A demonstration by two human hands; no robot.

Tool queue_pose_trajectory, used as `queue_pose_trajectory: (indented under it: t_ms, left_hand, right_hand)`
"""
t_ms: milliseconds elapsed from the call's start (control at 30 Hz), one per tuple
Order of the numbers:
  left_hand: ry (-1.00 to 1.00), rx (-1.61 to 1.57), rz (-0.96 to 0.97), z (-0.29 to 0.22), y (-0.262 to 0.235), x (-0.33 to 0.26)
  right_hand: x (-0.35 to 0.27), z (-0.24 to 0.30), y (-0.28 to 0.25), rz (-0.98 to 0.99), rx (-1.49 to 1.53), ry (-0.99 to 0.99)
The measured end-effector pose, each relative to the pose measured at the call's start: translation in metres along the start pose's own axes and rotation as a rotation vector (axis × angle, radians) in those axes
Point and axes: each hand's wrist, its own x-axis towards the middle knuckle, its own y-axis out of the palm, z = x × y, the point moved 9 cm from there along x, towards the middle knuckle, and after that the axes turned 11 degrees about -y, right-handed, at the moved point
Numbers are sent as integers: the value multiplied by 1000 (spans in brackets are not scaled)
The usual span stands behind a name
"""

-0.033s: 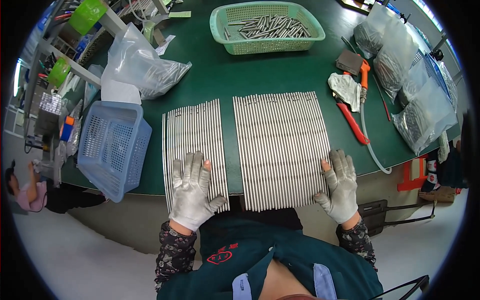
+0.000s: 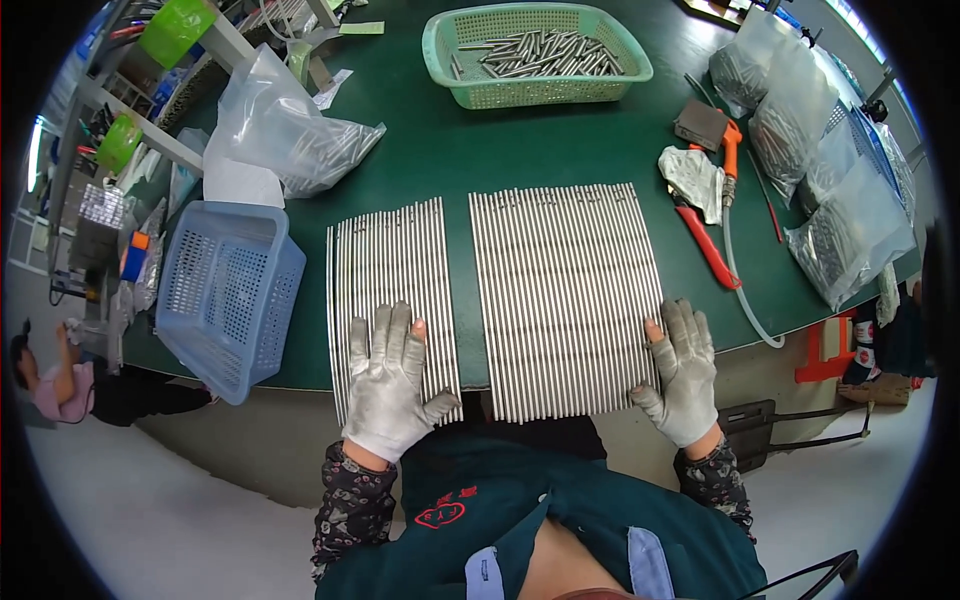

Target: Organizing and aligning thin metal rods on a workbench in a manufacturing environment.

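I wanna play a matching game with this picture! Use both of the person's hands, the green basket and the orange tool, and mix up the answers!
Things:
1. left hand
2. right hand
3. green basket
4. orange tool

Where or how:
A. joined to a hose
B. on the narrower set of rods
C. holding loose metal pieces
D. at the right edge of the wider set of rods

Right pairs: 1-B, 2-D, 3-C, 4-A

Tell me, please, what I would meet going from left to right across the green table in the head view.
Blue basket → narrower set of metal rods → wider set of metal rods → red-handled tool → clear bag.
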Motion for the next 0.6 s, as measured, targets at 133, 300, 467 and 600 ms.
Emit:
queue_pose_trajectory:
  t_ms: [133, 300, 467, 600]
  left_hand:
    - [46, -82, -26, -15, -3, 5]
    - [130, -159, 70, -50, 4, 12]
    - [240, -260, 14, -40, -12, -3]
    - [7, -74, -140, 42, -27, -13]
  right_hand:
    - [1, 2, -4, -4, -9, 14]
    - [2, 1, -2, -11, -13, 16]
    - [0, -1, 1, -8, -16, 36]
    - [0, 2, -4, -8, -32, 36]
